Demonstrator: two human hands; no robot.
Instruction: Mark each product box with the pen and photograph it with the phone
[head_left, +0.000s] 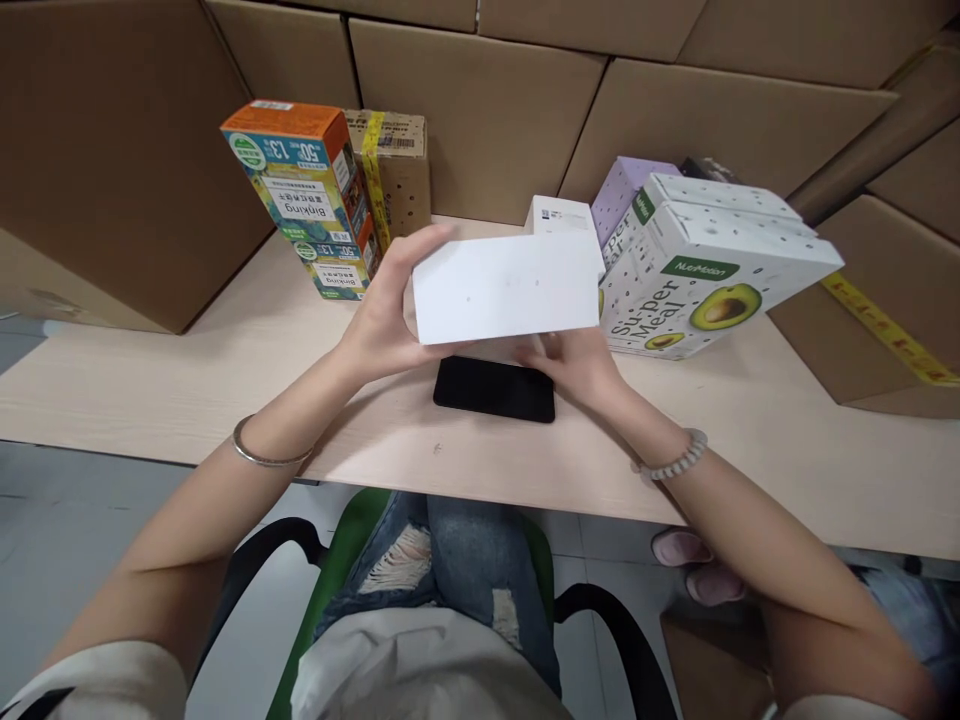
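Observation:
A plain white box point(510, 288) is held up over the table, its broad blank side facing me. My left hand point(386, 310) grips its left end, thumb below and fingers over the top. Under its lower right edge is my right hand point(577, 360), closed, with the fingertips partly hidden by the box; they appear to hold the box from beneath. A black smartphone point(495, 390) lies flat on the table just below the box, close to my right hand.
Orange-topped Binking boxes point(300, 190) are stacked at the left beside a small brown carton point(397, 170). White Super Meal boxes point(697, 270), a small white box point(559, 215) and a purple box point(622, 185) stand at the right. Large cartons point(472, 120) line the back of the table point(225, 400).

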